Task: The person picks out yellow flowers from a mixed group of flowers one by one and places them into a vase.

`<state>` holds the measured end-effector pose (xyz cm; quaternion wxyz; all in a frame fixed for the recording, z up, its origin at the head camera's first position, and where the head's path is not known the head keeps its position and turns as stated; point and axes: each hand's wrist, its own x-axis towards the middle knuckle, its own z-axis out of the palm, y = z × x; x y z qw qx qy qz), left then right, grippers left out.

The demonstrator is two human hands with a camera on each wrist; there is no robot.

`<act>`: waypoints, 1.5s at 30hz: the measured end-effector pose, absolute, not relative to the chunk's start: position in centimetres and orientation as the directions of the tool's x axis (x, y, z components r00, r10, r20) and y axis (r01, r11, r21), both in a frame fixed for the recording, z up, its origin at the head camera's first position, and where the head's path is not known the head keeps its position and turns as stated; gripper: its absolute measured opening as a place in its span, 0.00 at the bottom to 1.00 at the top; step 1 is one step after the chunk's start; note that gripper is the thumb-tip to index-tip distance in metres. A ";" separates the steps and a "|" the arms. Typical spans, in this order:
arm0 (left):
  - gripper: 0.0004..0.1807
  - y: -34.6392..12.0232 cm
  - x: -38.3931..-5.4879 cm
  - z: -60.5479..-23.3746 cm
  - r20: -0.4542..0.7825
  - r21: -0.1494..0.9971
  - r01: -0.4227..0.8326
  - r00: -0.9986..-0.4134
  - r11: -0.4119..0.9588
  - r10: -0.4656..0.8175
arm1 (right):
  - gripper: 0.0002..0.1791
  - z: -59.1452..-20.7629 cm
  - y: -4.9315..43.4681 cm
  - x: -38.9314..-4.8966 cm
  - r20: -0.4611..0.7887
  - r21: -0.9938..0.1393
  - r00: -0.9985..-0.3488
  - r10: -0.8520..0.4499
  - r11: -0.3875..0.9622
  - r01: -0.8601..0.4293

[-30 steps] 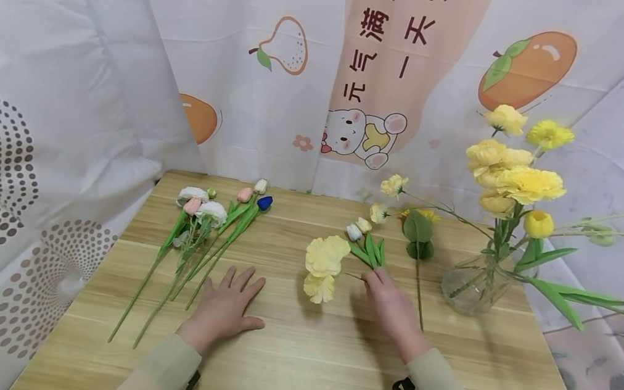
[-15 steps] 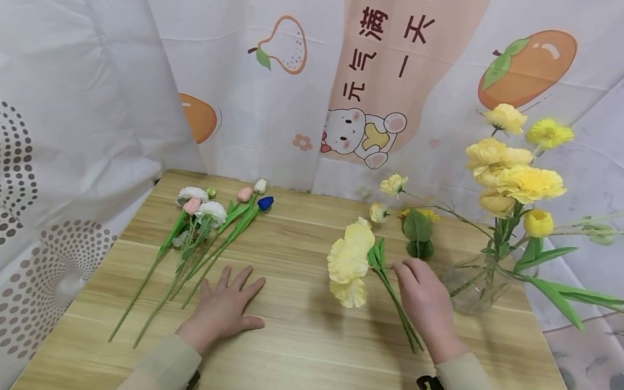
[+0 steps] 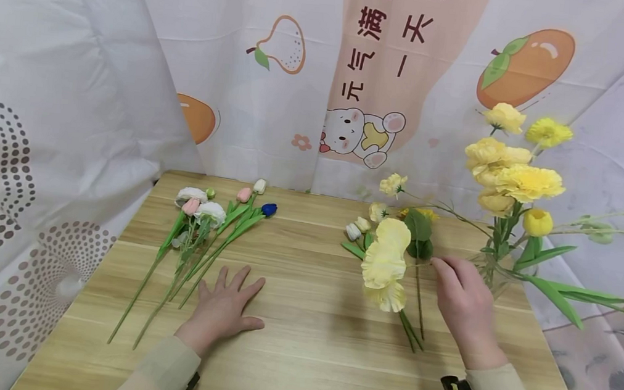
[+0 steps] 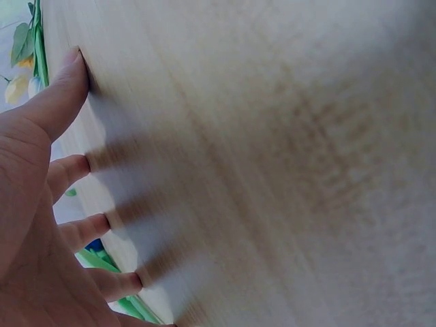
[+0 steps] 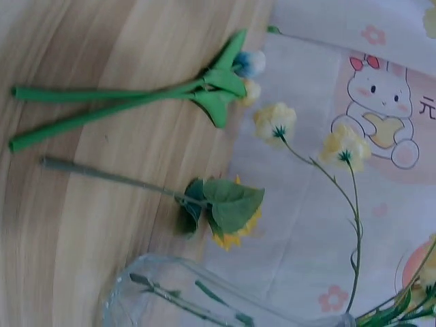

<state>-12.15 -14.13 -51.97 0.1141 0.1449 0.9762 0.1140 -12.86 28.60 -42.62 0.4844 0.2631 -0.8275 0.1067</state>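
My right hand (image 3: 466,301) pinches the thin stem of a pale yellow ruffled flower (image 3: 387,257), whose bloom hangs to the left over the table. Beneath that bloom lie two tulips, one whitish-blue (image 3: 353,231) and one cream (image 3: 362,224), their green stems partly covered. A face-down sunflower (image 5: 235,211) lies beside them, nearer the glass vase (image 5: 170,266). The right wrist view shows neither the right hand nor its flower. My left hand (image 3: 224,305) rests on the table with fingers spread, close to the stems of the blue tulip (image 3: 269,210) and other flowers.
Yellow flowers (image 3: 530,184) fill the vase at the right, and long stems stick out sideways. White blooms (image 3: 211,215), pink tulips (image 3: 244,195) and a white tulip (image 3: 259,186) lie at the back left of the wooden table (image 3: 286,366). A printed curtain (image 3: 274,117) hangs behind.
My right hand has moved right, carrying the yellow flower across the two tulips to beside the vase. The blue tulip's head has shifted slightly right. My left hand stays in place.
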 end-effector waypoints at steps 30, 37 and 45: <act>0.49 -14.1 -12.1 -52.1 -0.194 0.226 0.268 -0.930 0.937 0.312 | 0.10 -43.0 34.0 -11.7 0.866 -0.239 -0.498 0.038 0.908 -0.345; 0.49 -14.1 -12.1 -52.2 -0.198 0.224 0.268 -0.929 0.937 0.313 | 0.16 -42.3 34.3 -11.5 0.799 -0.270 -0.566 0.204 0.962 -0.034; 0.49 -14.1 -12.1 -52.3 -0.200 0.214 0.268 -0.929 0.939 0.310 | 0.13 -42.1 35.6 -12.4 0.753 -0.467 -0.537 0.380 0.884 -0.029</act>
